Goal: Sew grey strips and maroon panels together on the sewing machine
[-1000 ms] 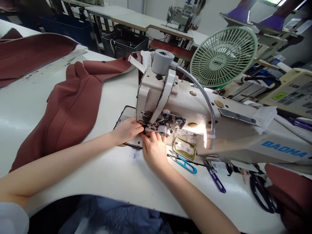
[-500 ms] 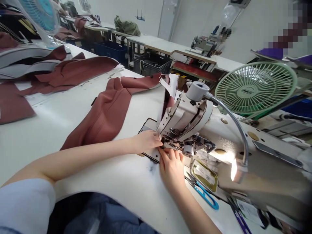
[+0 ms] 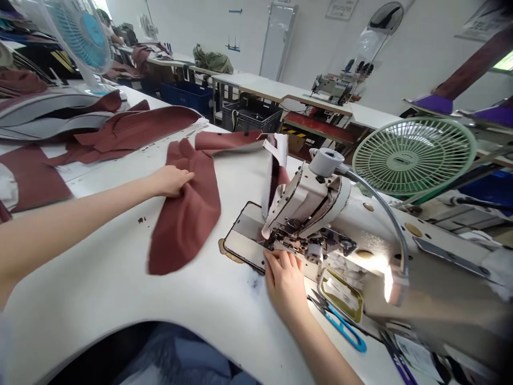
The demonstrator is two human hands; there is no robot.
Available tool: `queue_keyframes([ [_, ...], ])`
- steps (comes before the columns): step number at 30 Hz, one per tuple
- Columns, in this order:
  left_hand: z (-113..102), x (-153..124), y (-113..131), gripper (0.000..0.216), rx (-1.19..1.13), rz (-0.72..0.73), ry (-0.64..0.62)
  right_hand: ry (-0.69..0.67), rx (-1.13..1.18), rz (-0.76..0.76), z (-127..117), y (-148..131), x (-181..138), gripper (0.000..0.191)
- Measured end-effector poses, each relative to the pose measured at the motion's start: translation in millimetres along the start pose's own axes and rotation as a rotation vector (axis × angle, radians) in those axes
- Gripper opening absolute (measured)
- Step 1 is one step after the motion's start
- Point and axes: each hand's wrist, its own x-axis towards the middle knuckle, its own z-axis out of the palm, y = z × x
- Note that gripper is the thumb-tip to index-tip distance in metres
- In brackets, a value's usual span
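My left hand (image 3: 174,181) is closed on a maroon cover piece (image 3: 186,222), bunching it at its upper left part. The cover piece lies on the white table left of the sewing machine (image 3: 308,200), and a strip of it with a white edge (image 3: 281,147) runs behind the machine head. My right hand (image 3: 285,278) lies at the machine bed just in front of the needle area, thumb apart from the fingers. Its fingertips are close to the presser foot, partly hidden; nothing shows held in it. Bare metal plate (image 3: 246,235) shows left of the needle.
Blue-handled scissors (image 3: 342,327) and a shallow tin tray (image 3: 342,294) lie right of my right hand. A lit lamp (image 3: 390,286) hangs over the machine arm. More maroon pieces (image 3: 132,131) are at the left. A green fan (image 3: 414,155) stands behind at the right.
My left hand has left the needle area and moved left and away onto the cover piece, taking hold of it. The cover's near end has swung rightward. My right hand stays at the machine.
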Motion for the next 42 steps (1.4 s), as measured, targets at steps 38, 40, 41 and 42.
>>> queue_keyframes([
  [38,28,-85,161,0.037,-0.279,0.693,0.253,-0.276,0.314,-0.225,-7,-62,8,0.036],
  [40,45,-87,149,0.045,-0.306,0.58,0.276,-0.229,0.272,-0.077,-14,-51,-5,0.034],
  [41,51,-87,146,0.048,-0.327,0.533,0.296,-0.212,0.239,-0.008,-17,-46,-10,0.03],
  [42,55,-86,145,0.05,-0.349,0.49,0.315,-0.206,0.212,0.034,-18,-44,-15,0.027],
])
